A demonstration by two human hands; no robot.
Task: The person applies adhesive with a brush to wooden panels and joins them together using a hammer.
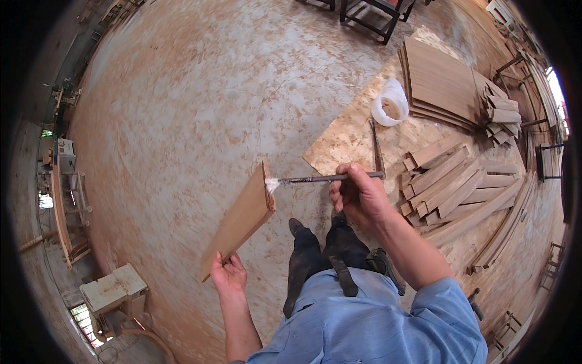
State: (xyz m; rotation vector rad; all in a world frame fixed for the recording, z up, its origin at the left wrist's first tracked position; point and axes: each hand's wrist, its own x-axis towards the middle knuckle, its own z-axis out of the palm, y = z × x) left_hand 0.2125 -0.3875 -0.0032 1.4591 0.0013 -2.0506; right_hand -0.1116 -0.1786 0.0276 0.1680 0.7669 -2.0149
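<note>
My left hand [230, 273] grips a flat wooden board [236, 219] by its near end, tilted so that its far end edge faces right. Between the fingers of my right hand [357, 191] is the dark handle of a thin brush [315, 179]. The brush's white, wet-looking tip touches the board's end edge close to its upper corner. A white round plastic tub [390, 103], open at the top, rests on a plywood sheet [336, 142] beyond my right hand. Beside the tub lies a second thin dark stick-like tool [377, 145].
Several wooden strips [445, 185] are piled on the sheet at the right. Behind them are stacked wide panels [442, 82] and a bundle of short pieces [502, 115]. A dark-framed chair [373, 21] stands at the far edge. Machinery [115, 291] is at the lower left.
</note>
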